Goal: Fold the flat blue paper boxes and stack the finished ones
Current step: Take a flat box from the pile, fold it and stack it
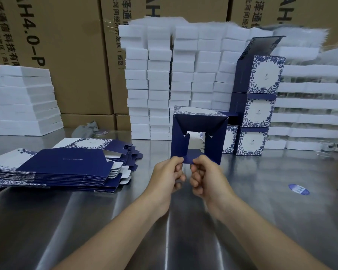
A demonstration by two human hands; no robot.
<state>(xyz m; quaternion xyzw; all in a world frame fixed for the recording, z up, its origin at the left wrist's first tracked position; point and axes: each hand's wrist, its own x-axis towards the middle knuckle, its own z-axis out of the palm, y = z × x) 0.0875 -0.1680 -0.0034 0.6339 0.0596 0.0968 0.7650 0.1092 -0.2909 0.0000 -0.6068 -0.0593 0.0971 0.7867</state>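
Left hand [167, 172] and right hand [206, 177] pinched the flap [192, 155] of the box [200, 118], mid-frame; it looked to want tucking in squarely.

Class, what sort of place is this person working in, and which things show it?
Probably a packing workshop or warehouse: brown shipping cartons line the back, white foam blocks stand in columns, and flat blue boxes lie on a steel table near stacked folded boxes.

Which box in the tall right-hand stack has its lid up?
The top box; its dark lid tilts upward, while the two boxes beneath it sit closed.
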